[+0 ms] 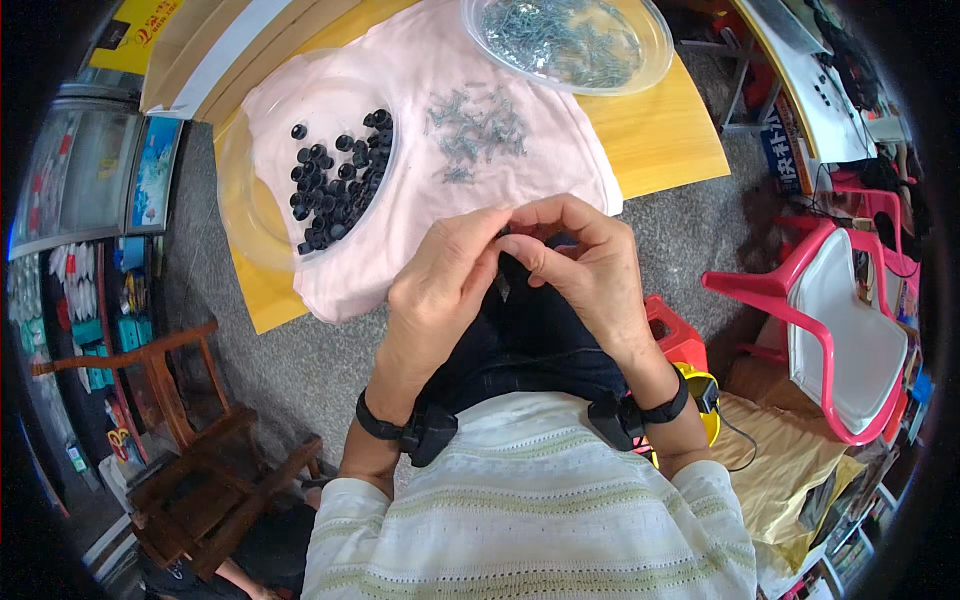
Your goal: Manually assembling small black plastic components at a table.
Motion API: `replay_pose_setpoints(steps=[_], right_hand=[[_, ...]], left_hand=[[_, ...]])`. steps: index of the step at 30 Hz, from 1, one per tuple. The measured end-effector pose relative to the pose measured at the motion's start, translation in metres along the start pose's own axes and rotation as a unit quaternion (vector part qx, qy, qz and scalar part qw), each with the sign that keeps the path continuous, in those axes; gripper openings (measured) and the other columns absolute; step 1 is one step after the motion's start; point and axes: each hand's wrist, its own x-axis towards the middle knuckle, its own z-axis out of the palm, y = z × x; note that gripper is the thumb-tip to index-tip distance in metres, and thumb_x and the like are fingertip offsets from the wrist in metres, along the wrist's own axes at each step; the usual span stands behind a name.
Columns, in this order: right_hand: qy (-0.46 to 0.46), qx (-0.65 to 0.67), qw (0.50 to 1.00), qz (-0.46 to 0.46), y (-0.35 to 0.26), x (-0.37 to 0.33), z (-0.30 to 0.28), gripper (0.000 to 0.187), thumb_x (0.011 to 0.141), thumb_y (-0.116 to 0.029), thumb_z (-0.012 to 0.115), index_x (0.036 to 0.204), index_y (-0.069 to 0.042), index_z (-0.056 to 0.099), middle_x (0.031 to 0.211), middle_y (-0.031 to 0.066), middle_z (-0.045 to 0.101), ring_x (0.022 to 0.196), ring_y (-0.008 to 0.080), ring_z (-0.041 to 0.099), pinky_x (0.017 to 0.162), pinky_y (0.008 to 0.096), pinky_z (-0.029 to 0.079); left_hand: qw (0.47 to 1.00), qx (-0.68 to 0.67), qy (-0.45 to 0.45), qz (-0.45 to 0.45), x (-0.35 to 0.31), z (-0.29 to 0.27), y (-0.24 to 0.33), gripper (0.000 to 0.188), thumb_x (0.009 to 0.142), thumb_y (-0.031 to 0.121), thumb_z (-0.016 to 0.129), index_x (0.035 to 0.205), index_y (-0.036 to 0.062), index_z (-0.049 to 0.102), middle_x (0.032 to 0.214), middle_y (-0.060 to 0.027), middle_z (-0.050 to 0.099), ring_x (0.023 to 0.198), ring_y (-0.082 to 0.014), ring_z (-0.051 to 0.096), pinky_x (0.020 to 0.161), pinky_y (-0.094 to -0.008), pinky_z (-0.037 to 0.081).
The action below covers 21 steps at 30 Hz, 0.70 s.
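Note:
My left hand point(440, 285) and my right hand point(590, 270) meet above my lap, just in front of the cloth's near edge. Both are closed in a pinch, fingertips against fingertips. A small dark bit shows between them, mostly covered by the fingers, so its kind cannot be made out. Beyond the hands, a pile of small silvery screws point(475, 130) lies on a pale pink cloth point(420, 215). To the left, many small round black caps point(340, 180) are gathered in a shallow clear round tray point(232, 200).
A clear oval tub point(655, 75) of screws stands at the far edge of the yellow table point(680, 140). A cardboard box point(215, 60) is at the far left. A pink chair with a white cushion point(845, 325) stands right, a wooden chair point(190, 440) left.

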Motion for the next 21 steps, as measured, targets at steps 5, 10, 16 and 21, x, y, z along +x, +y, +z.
replay_pose_setpoints(steps=[5, 10, 16, 21], right_hand=[[-0.002, -0.032, 0.999, -0.034, 0.004, 0.003, -0.002, 0.015, 0.081, -0.007, 0.069, 0.092, 0.002, 0.064, 0.073, 0.0049, 0.065, 0.061, 0.0055, 0.057, 0.053, 0.0207, 0.047], [0.020, -0.093, 0.995, -0.030, 0.004, 0.011, -0.006, 0.016, 0.078, -0.005, 0.069, 0.091, 0.001, 0.064, 0.077, 0.0074, 0.064, 0.065, 0.0111, 0.061, 0.056, 0.0245, 0.049], [0.026, -0.260, 0.956, -0.135, 0.007, 0.024, -0.012, 0.014, 0.076, -0.005, 0.065, 0.088, -0.001, 0.060, 0.078, 0.0130, 0.058, 0.070, 0.0278, 0.061, 0.061, 0.0351, 0.049], [0.000, -0.331, 0.930, -0.161, 0.012, 0.028, -0.013, 0.013, 0.076, -0.006, 0.062, 0.088, -0.003, 0.057, 0.080, 0.0133, 0.055, 0.076, 0.0327, 0.058, 0.066, 0.0407, 0.047]], left_hand=[[1.000, -0.002, -0.011, 0.007, 0.004, 0.004, -0.001, 0.040, 0.071, -0.013, 0.067, 0.107, 0.0024, 0.060, 0.096, -0.0120, 0.066, 0.087, -0.0223, 0.066, 0.073, -0.0296, 0.053], [0.998, -0.009, -0.024, -0.063, 0.014, 0.002, -0.012, 0.037, 0.070, -0.009, 0.069, 0.105, 0.0029, 0.063, 0.093, -0.0111, 0.065, 0.080, -0.0216, 0.065, 0.069, -0.0292, 0.052], [0.993, 0.101, -0.046, -0.029, 0.028, -0.002, -0.035, 0.021, 0.073, -0.007, 0.066, 0.092, -0.0003, 0.065, 0.089, -0.0123, 0.060, 0.079, -0.0252, 0.062, 0.069, -0.0308, 0.049], [0.989, 0.123, -0.083, -0.022, 0.035, -0.004, -0.034, 0.014, 0.072, -0.006, 0.065, 0.085, -0.0016, 0.061, 0.086, -0.0125, 0.058, 0.081, -0.0282, 0.060, 0.069, -0.0337, 0.048]])
